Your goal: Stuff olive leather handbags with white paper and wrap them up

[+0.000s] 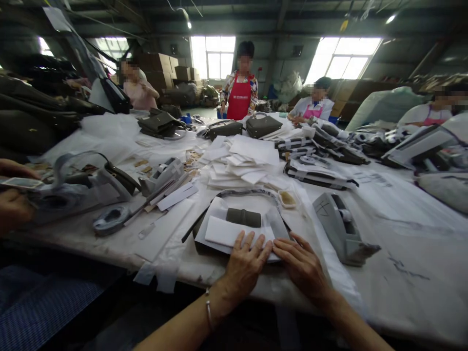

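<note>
A dark olive handbag (200, 246) lies flat in front of me, its wrapped handle (252, 193) arching away from me. White padding sheet (224, 231) covers much of it, and a dark green strap piece (243, 217) shows between the white layers. My left hand (246, 261) rests flat on the near edge of the padding, fingers stretched out. Beside it, my right hand (302, 263) lies with extended fingers on the right near corner of the sheet. The fingertips of both hands nearly meet. Neither hand grips anything that I can see.
A grey tape dispenser (338, 226) stands at right, another dispenser (164, 175) at left. Behind the bag are stacked white sheets (241, 161) and a small tray (288, 199). A co-worker's hands (16, 195) are at far left. More wrapped bags (318, 175) and several people line the table.
</note>
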`<state>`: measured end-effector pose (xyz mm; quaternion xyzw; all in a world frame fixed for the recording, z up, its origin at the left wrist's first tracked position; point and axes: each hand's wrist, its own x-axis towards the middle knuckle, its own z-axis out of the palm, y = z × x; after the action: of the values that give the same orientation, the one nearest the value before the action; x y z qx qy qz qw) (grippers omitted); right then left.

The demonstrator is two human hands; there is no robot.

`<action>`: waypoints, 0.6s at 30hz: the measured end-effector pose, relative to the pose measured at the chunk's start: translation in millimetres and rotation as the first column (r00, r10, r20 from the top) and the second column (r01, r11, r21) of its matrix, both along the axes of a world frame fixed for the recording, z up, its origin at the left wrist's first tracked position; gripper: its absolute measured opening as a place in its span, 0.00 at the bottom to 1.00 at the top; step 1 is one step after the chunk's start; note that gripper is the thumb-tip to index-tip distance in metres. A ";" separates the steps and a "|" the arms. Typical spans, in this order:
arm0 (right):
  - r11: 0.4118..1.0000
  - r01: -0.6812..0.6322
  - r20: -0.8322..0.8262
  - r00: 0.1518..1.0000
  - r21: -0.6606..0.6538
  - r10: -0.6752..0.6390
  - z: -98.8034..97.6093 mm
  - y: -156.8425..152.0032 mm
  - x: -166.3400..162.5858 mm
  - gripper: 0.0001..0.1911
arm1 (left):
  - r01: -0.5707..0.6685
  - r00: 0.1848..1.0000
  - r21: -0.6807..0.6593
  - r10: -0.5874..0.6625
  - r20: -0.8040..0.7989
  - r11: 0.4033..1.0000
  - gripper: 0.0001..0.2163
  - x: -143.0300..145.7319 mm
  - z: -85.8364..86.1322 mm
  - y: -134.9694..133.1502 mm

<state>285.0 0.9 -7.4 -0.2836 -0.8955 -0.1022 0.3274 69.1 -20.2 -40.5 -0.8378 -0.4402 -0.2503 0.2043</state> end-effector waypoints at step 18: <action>0.994 -0.097 0.200 0.974 -0.043 0.103 -14.3 24.1 34.1 0.20 | 0.267 0.960 -0.169 -0.277 -0.039 0.949 0.15 -9.8 32.5 13.4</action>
<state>319.1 24.9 -21.7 -0.2316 -0.9388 -0.0993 0.2347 59.3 -6.8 -8.0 -0.9117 -0.3327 -0.2133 0.1124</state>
